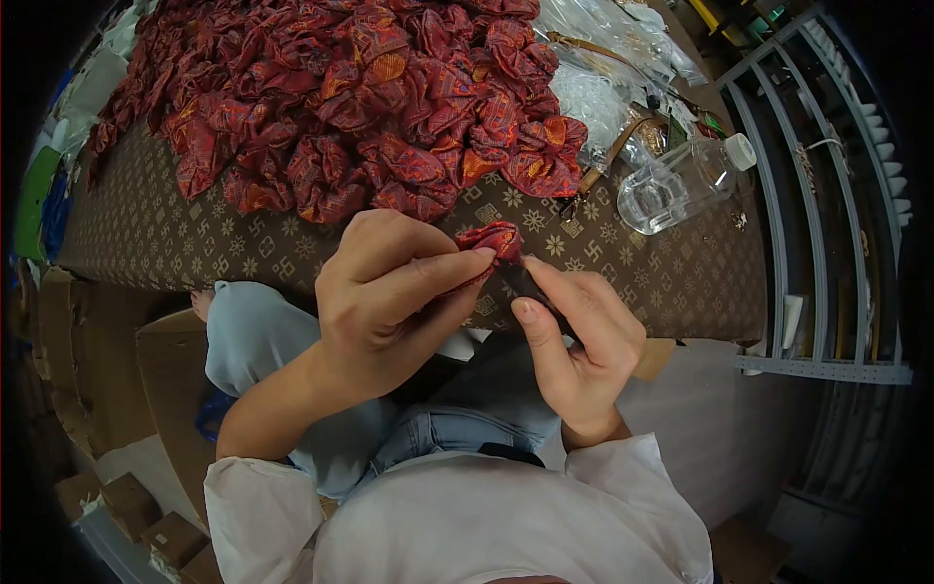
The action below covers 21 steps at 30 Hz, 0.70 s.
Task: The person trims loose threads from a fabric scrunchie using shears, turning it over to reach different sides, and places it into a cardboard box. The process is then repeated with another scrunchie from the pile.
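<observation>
My left hand (384,292) pinches a small gathered piece of red patterned fabric (498,239), which looks like a scrunchie, between thumb and fingertips. Close on its right, my right hand (589,336) has a dark narrow thing (525,280) between thumb and forefinger; I cannot tell its kind. The dark thing reaches up to the lower edge of the fabric, and the two hands almost meet there. Both hands are raised over my lap at the near edge of the table. Beyond them lies a big heap of red patterned scrunchies (409,175).
A brown patterned cloth covers the table (253,243). At its right stand a clear plastic bottle (671,185) with a white cap and crumpled clear plastic bags (593,102). A grey metal rack (837,195) rises on the right; cardboard boxes (170,389) are at lower left.
</observation>
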Tool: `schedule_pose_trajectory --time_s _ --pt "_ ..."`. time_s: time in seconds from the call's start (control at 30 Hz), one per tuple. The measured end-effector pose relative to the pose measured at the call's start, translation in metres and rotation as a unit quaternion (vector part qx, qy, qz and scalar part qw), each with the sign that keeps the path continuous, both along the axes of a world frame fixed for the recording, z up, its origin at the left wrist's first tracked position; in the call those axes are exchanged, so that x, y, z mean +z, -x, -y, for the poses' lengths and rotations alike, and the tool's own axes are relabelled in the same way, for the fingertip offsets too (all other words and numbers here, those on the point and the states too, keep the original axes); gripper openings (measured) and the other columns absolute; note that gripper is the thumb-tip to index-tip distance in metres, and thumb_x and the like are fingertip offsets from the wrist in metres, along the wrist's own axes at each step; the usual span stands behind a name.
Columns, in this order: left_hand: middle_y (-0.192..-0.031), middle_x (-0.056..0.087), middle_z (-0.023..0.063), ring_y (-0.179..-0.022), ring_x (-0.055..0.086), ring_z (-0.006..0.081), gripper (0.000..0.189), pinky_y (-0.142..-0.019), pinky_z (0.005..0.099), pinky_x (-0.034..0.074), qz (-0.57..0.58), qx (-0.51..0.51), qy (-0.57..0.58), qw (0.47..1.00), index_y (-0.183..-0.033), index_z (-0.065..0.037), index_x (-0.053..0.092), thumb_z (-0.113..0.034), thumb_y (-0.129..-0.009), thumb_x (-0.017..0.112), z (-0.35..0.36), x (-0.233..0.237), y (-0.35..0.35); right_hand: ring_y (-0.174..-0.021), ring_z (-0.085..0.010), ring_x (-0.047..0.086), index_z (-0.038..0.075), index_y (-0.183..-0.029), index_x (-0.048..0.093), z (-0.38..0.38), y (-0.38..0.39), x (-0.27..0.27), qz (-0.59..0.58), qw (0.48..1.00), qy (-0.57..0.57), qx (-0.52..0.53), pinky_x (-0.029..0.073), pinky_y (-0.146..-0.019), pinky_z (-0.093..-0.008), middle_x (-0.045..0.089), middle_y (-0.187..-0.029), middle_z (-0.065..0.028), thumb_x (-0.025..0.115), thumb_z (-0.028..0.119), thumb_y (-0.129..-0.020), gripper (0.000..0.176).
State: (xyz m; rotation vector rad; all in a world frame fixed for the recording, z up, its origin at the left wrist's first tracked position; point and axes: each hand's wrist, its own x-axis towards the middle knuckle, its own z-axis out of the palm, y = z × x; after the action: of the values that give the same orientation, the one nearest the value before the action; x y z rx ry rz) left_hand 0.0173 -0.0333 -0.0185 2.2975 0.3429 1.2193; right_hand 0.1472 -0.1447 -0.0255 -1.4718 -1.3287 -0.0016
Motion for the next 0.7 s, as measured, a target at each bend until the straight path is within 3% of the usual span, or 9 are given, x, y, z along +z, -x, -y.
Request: schedule_pose_trajectory --time_s 0.47,0.53,0.7 --pt "-0.068 0.054 0.0029 -0.06 0.051 0.0165 0.026 -0.056 0.0271 0.037 0.004 -0.002 0.0 1.0 -0.08 -0.006 0.064 0.0 -0.055 0.069 0.0 -0.0009 -0.0003 -0.055 -0.0173 0.052 -0.002 -0.09 0.062 0.0019 -0.0019 0.0032 0.008 1.0 0.01 0.006 0.04 -0.048 -0.0247 0.057 -0.067 -0.0101 0.068 0.004 -0.066 0.025" --pt "-0.068 0.054 0.0033 -0.06 0.052 0.0165 0.026 -0.057 0.0271 0.037 0.005 0.0 0.015 1.0 -0.08 -0.006 0.064 0.0 -0.055 0.07 0.0003 -0.001 -0.0001 -0.056 -0.0163 0.053 -0.002 -0.093 0.061 0.0019 -0.0021 0.008 -0.052 0.998 0.031 0.005 0.041 -0.05 -0.0237 0.057 -0.069 -0.0102 0.067 0.003 -0.067 0.027" --pt "-0.068 0.054 0.0038 -0.061 0.052 0.0166 0.025 -0.057 0.027 0.037 0.002 -0.001 0.011 1.0 -0.079 -0.005 0.065 0.0 -0.055 0.07 -0.0002 -0.0013 -0.0002 -0.057 -0.0157 0.053 -0.002 -0.094 0.061 0.0014 -0.0032 0.0048 -0.052 0.998 0.026 0.011 0.042 -0.052 -0.0234 0.057 -0.07 -0.0101 0.067 0.003 -0.067 0.028"
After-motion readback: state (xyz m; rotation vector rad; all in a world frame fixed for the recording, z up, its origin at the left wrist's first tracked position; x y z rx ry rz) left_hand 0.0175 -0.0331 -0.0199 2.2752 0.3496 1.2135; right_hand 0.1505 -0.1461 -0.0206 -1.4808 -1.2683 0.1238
